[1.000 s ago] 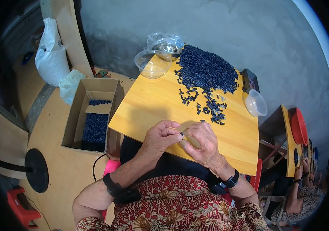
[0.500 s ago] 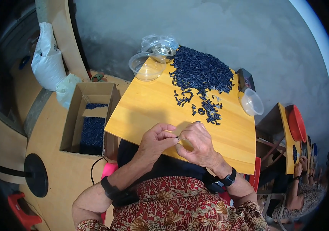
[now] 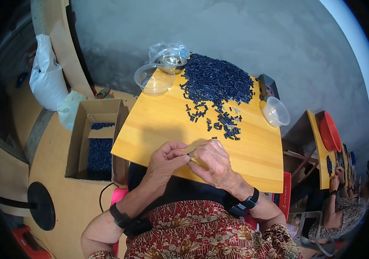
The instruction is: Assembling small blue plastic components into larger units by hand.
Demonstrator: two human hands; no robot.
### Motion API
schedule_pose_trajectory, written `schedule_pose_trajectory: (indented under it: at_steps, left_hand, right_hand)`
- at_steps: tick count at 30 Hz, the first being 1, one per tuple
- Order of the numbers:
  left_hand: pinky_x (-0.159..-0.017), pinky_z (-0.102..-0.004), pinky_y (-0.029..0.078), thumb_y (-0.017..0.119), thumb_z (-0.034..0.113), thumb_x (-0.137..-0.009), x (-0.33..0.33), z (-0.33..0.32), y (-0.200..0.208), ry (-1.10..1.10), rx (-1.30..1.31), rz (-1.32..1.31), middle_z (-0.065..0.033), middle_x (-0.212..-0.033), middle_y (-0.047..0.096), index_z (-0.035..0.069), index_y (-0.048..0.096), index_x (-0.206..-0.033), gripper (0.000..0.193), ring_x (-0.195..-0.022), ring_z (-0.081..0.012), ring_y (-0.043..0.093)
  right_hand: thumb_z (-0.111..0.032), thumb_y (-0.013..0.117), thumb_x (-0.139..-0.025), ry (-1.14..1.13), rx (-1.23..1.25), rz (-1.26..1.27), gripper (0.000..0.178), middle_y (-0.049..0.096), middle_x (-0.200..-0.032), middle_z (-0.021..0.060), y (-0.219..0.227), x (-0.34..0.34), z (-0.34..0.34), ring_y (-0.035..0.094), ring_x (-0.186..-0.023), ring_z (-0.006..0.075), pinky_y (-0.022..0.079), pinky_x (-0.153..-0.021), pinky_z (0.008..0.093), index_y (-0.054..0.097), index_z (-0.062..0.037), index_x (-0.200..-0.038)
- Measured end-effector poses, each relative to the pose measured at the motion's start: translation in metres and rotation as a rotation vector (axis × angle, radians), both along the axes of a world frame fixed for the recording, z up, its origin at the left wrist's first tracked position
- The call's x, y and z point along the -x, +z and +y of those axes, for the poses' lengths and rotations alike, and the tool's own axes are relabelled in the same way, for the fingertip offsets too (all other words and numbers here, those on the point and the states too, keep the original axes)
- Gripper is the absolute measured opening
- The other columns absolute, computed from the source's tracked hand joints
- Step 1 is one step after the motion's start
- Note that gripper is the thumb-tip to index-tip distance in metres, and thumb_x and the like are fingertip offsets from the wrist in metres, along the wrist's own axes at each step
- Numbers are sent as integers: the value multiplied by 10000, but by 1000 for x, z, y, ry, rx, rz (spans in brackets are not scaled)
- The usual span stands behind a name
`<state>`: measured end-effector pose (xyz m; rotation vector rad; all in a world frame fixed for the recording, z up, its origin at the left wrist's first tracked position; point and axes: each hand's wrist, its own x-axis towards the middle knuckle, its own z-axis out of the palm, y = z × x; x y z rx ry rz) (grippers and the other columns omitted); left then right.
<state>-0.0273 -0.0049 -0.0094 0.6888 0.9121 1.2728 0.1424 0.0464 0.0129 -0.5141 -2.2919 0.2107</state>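
My left hand (image 3: 166, 163) pinches a small black plastic piece (image 3: 188, 155) between thumb and forefinger, over the near edge of the yellow table (image 3: 145, 125). Right beside it, my right hand (image 3: 213, 163) is closed, its fingertips meeting the left ones at that piece. Whatever the right fingers grip is hidden by the fingers themselves. Beyond the hands lies a loose cluster of short black tube-like pieces (image 3: 227, 123). Farther back, a large heap of similar black pieces (image 3: 219, 77) covers the table's far side.
A transparent bowl (image 3: 154, 82) and a metal bowl (image 3: 172, 61) stand far left, a transparent tub (image 3: 276, 111) and black box (image 3: 268, 86) at right. On the floor at left, a cardboard box (image 3: 75, 149) holds black pieces. Another person (image 3: 337, 216) works at right beside a red basin (image 3: 330, 131).
The whole view has shifted slightly, so the table and heap appear farther left. Both hands remain together at the small piece, with the right fingertips drawn closer around it.
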Motion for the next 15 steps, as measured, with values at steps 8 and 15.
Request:
schedule_pose_trajectory:
  at_steps: [8, 15]
  left_hand:
    - [-784, -209, 441, 686, 54, -829, 1, -1, -1, 19, 26, -20, -11, -876, 627, 23, 553, -1099, 303, -833, -62, 568]
    - [-767, -195, 458, 667, 41, -834, 1, -1, 0, 18, 26, -7, -7, -895, 616, 29, 549, -1104, 295, -832, -62, 569]
  right_hand:
    - [-32, 735, -663, -17, -23, 11, 272, 578, -828, 94, -3, 0, -1, 571, -791, 273, 435, -714, 374, 604, -33, -902]
    - [-17, 729, -669, -28, -23, 36, 252, 582, -795, 92, -2, 2, -2, 572, -751, 269, 433, -692, 365, 613, -20, -892]
